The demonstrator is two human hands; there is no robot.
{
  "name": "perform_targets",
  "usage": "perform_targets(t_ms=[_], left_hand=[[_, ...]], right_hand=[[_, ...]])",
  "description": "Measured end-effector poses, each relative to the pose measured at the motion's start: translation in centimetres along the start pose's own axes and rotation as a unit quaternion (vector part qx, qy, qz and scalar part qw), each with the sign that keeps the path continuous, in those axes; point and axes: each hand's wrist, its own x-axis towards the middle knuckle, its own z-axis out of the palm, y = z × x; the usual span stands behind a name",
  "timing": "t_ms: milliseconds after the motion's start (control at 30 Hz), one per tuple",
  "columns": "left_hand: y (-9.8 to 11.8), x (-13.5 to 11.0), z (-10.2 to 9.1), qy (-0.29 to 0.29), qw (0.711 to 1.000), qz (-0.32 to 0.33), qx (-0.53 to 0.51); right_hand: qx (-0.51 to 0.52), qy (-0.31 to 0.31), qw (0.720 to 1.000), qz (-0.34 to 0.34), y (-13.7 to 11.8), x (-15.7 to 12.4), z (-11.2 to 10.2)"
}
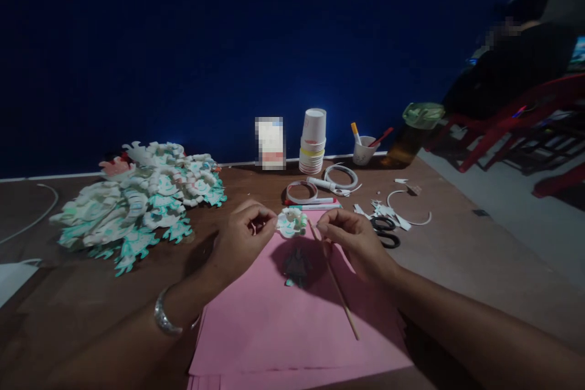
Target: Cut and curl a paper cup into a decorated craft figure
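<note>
Left hand (244, 234) pinching paper cutout (287, 224) by edge, cutout just right of that grip; thin stick (340, 294) nearer right hand (354, 236), long axis slanting bodyward; whether right grip holds it, cannot tell.

Single head cam, worn by the person, facing forward and down across a flat brown tabletop (98, 295). Close range: bare left hand (242, 237) and bare right hand (356, 236) sit mid-frame over pink paper sheets (269, 341); forearms (461, 314) enter low from both sides. Smooth dark blue wall (205, 42) behind; wide field catches a red plastic chair (482, 143) far right.
</note>
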Motion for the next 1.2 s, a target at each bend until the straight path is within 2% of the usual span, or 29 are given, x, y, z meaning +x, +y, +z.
perform_targets(t_ms=[67, 133, 233, 300, 400, 500, 567, 700, 800, 867, 967, 1033, 1133, 1200], left_hand=[[0.7, 0.8, -0.1, -0.008, 0.999, 0.044, 0.017], [1.8, 2.3, 0.3, -0.026, 0.995, 0.093, 0.010], [3.9, 5.1, 2.1, -0.089, 0.982, 0.168, -0.022], [5.0, 6.9, 3.9, -0.118, 0.972, 0.198, -0.051], [5.9, 8.9, 6.3, -0.172, 0.966, 0.177, -0.073], [5.9, 9.2, 6.9, -0.188, 0.969, 0.137, -0.085], [5.4, 8.6, 6.0, -0.153, 0.977, 0.127, -0.077], [3.5, 5.4, 2.5, -0.100, 0.988, 0.121, -0.004], [2.4, 1.8, 0.3, -0.114, 0.985, 0.124, 0.029], [2.1, -0.5, -0.6, -0.156, 0.979, 0.125, 0.038], [2.0, -2.9, -1.0, -0.227, 0.961, 0.144, 0.069], [1.9, -3.5, -0.9, -0.239, 0.958, 0.131, 0.089], [1.8, -3.2, -0.4, -0.224, 0.964, 0.046, 0.137], [1.9, -2.8, 0.2, -0.234, 0.957, -0.002, 0.171]], right_hand=[[0.002, -0.023, 1.000, 0.001, -0.2, -0.3, 0.3], [-0.006, -0.071, 0.997, 0.012, -0.4, -0.9, 1.0], [-0.039, -0.150, 0.988, 0.018, -0.2, -1.8, 2.0], [-0.046, -0.173, 0.984, 0.018, 0.3, -2.2, 2.3], [-0.033, -0.179, 0.983, 0.038, 1.2, -2.3, 2.3], [-0.029, -0.183, 0.981, 0.051, 1.6, -2.1, 2.0], [-0.027, -0.184, 0.981, 0.052, 1.4, -1.9, 1.8], [-0.014, -0.146, 0.988, 0.047, 0.5, -1.5, 1.5], [-0.009, -0.092, 0.995, 0.039, 0.0, -1.1, 1.2], [-0.003, -0.052, 0.998, 0.027, 0.0, -0.9, 1.0], [0.012, -0.011, 1.000, 0.019, 0.1, -0.7, 0.8], [0.008, -0.008, 1.000, 0.017, 0.1, -0.6, 0.7], [-0.021, -0.023, 0.999, 0.007, 0.1, -0.6, 0.7], [-0.033, -0.035, 0.999, 0.004, 0.1, -0.6, 0.7]])
